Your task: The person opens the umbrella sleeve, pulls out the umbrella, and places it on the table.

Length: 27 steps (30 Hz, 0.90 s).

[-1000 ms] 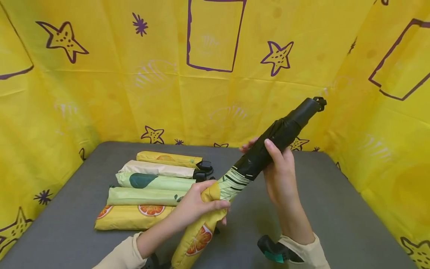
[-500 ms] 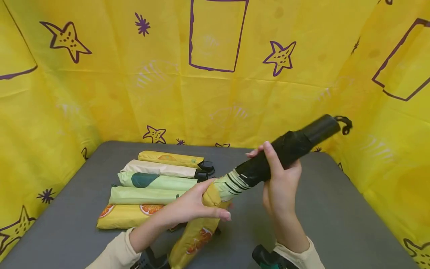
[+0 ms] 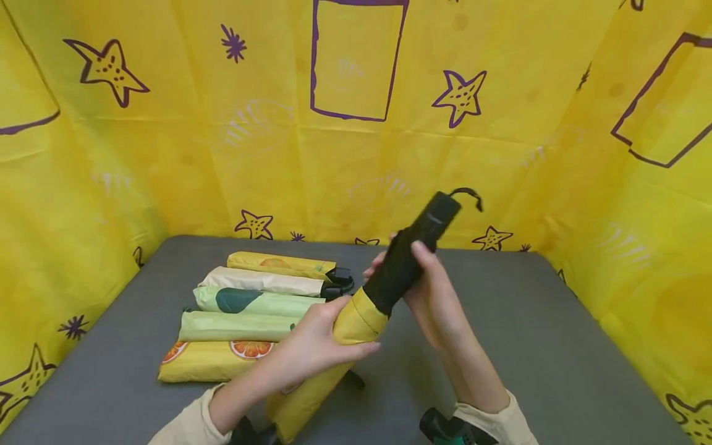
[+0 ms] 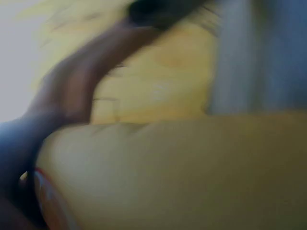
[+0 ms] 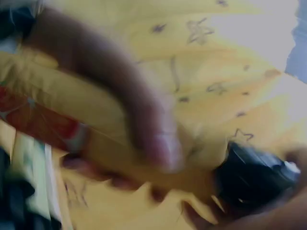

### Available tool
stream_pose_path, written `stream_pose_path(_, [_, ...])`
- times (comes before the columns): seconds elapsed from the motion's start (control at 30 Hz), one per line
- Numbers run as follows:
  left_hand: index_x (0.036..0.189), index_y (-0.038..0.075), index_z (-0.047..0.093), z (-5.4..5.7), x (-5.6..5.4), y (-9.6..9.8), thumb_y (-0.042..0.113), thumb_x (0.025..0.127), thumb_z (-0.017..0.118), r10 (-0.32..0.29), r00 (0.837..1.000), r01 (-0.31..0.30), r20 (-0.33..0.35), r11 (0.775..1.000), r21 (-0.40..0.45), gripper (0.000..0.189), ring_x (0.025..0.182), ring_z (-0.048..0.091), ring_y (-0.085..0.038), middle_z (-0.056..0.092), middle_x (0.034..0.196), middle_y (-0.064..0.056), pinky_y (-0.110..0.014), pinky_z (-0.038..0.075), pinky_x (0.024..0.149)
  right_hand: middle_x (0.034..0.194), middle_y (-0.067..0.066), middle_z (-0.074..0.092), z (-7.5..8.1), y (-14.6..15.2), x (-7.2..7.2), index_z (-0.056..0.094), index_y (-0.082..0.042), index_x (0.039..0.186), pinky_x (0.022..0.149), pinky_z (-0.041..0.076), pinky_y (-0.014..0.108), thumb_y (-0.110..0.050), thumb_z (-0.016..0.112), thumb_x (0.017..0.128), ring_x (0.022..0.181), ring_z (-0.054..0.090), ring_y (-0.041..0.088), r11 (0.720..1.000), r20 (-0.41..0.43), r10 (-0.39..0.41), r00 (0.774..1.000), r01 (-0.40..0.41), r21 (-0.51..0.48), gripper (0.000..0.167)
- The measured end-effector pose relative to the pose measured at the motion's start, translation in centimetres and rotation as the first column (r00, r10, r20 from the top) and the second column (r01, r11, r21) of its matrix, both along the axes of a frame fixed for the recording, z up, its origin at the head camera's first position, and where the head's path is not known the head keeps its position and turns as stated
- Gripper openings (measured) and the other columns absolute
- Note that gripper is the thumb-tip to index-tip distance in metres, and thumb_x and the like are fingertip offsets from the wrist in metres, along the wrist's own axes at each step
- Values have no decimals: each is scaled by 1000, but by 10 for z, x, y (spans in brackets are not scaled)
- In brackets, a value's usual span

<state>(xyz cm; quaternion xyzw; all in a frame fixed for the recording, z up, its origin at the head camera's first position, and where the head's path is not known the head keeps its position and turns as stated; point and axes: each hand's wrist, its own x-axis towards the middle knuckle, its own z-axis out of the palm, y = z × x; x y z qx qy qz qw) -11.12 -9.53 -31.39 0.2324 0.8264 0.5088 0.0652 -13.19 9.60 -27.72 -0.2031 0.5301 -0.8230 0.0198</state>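
Note:
A folded black umbrella [image 3: 392, 272] slants up to the right, its wrist strap [image 3: 467, 193] dangling from the handle end. Its lower part sits inside a yellow sleeve [image 3: 358, 318] printed with orange slices. My left hand [image 3: 311, 346] grips the sleeve around its mouth, thumb lying across the front. Higher up, my right hand [image 3: 436, 300] holds the black part of the umbrella. The sleeve [image 4: 182, 177] fills the lower left wrist view. In the blurred right wrist view, the left hand [image 5: 124, 91] wraps the sleeve beside the umbrella's black end [image 5: 252, 177].
Several sleeved umbrellas lie in a row at the left of the grey table [image 3: 528, 352]: yellow [image 3: 272, 262], cream [image 3: 261, 281], two light green ones, and yellow with orange slices [image 3: 206, 361]. Yellow printed cloth [image 3: 356, 161] walls the back and sides.
The umbrella has gone deeper into the sleeve; its light green striped band is now covered. Its handle end has swung left and more upright, and my right hand is nearer the left one.

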Motion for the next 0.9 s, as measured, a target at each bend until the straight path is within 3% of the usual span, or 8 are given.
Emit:
stream_pose_path(0.13, [120,16,56,-2,-1,2,32,81,80,9,998,-6,-66,999,42,48,71,65,-11,67,93,-2,-29,56,64,115,5,69,-2,-4,4,52,-6,126,107,45,38,-12,48,101,116,64,26,994,-88,70,994,-62,90,26])
stream_pose_path(0.3, [115,6,61,3,-5,1,23,84,77,-108,988,80,114,971,226,39,73,68,-19,69,90,-8,-37,58,68,131,9,62,-3,-9,4,45,-6,139,110,42,42,-18,41,102,126,57,33,977,-197,207,958,-190,101,40])
stream_pose_path(0.43, [118,1,57,13,-4,3,22,87,74,-140,963,55,231,939,341,41,73,68,-22,68,88,-10,-42,58,70,144,10,52,-5,-11,2,35,-12,149,113,35,39,-30,31,102,137,47,27,922,-117,348,930,-317,221,51])
stream_pose_path(0.53, [116,4,59,32,-17,-6,23,85,75,-62,985,27,164,978,205,40,73,68,-19,68,90,-10,-38,58,69,150,11,45,-6,-5,-2,31,-16,151,115,33,42,-32,24,104,139,43,24,952,-70,258,964,-240,192,50])
stream_pose_path(0.63, [113,8,60,57,-50,-24,24,82,77,0,997,-7,-72,996,-92,38,72,66,-16,69,90,-8,-33,56,65,148,13,47,-11,7,-15,35,-16,147,114,35,43,-35,22,106,137,46,26,989,-22,82,996,-79,122,47])
stream_pose_path(0.7, [113,11,59,65,-82,-38,24,82,77,-20,974,-53,-225,947,-316,38,70,64,-16,68,88,-6,-32,54,62,144,17,51,-19,13,-28,39,-13,144,112,39,45,-35,25,107,134,49,32,996,23,-22,999,20,90,45])
stream_pose_path(0.73, [117,11,57,65,-99,-44,26,82,77,-42,960,-86,-278,897,-433,43,70,63,-15,67,86,-5,-32,54,63,143,18,52,-25,14,-35,40,-11,143,111,40,45,-33,27,107,133,49,35,995,51,-62,997,58,78,43])
stream_pose_path(0.9, [131,4,50,32,-173,-71,27,82,78,-197,919,-175,-340,570,-803,61,84,65,-26,66,91,-9,-42,54,75,147,23,45,-76,-8,-72,36,-2,145,114,36,47,-23,37,105,136,43,39,977,206,-177,962,147,153,45])
